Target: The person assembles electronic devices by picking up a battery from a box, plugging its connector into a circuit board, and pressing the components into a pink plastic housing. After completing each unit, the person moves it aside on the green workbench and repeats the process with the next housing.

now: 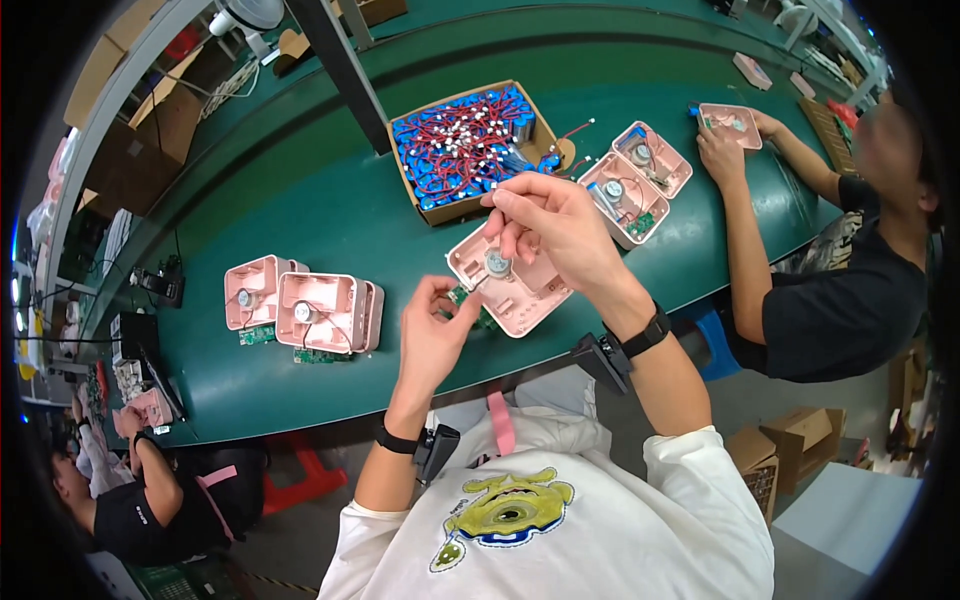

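Observation:
In front of me an open pink plastic housing (522, 305) lies on the bench, with a round silver speaker (497, 263) inside it. At its left edge my left hand (432, 325) is closed on a green circuit board (459, 295), partly hidden by the fingers. Above the housing, my right hand (555, 225) pinches thumb and forefinger together. Anything between those fingertips is too small to make out. Just beyond them stands a cardboard box (428, 205) full of blue batteries (425, 135) with red wires and white connectors.
Stacked pink housings (318, 292) with speakers and boards sit at the left. Right of the box are two open housings (640, 222) with blue batteries. A co-worker's hands (722, 152) hold another housing at far right; another person (130, 490) works at lower left. A metal post (340, 70) rises behind the box.

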The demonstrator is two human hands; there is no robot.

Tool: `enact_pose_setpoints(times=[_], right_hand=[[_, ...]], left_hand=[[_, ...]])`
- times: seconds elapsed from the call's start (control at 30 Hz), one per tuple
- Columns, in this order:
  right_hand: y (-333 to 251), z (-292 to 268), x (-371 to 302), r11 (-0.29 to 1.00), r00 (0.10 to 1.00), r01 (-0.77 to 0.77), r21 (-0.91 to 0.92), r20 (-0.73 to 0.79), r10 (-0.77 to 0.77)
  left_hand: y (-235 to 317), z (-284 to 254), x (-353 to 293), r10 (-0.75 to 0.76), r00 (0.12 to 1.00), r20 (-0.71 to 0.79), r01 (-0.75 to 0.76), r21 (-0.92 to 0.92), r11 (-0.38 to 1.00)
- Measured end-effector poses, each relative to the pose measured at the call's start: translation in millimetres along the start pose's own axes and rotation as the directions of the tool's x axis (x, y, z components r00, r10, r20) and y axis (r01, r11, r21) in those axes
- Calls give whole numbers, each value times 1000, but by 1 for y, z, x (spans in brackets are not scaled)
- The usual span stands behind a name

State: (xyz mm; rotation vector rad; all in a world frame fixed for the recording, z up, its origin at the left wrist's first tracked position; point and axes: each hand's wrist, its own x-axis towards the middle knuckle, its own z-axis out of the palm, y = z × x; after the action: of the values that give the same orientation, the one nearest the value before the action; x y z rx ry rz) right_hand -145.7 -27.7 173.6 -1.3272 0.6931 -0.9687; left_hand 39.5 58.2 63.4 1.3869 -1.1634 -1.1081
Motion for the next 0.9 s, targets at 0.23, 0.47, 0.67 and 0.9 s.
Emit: enact_pose_setpoints(times=[0.23, 0.47, 0.67, 0.9], right_hand=[[-2, -6, -26, 993, 1000, -15, 113, 0, 15], [7, -15, -34, 993, 999, 26, 111, -43, -21], [7, -20, -36, 998, 995, 59, 36, -86, -55], [9, -24, -38, 999, 991, 5, -34, -131, -9]], left_hand=[[-2, 0, 10, 145, 988, -42, -149, -107, 983], [3, 6, 8, 202, 978, -56, -202, 14, 979], [8, 11, 7, 127, 990, -62, -133, -104, 986], [9, 15, 6, 103, 993, -58, -110, -142, 984]])
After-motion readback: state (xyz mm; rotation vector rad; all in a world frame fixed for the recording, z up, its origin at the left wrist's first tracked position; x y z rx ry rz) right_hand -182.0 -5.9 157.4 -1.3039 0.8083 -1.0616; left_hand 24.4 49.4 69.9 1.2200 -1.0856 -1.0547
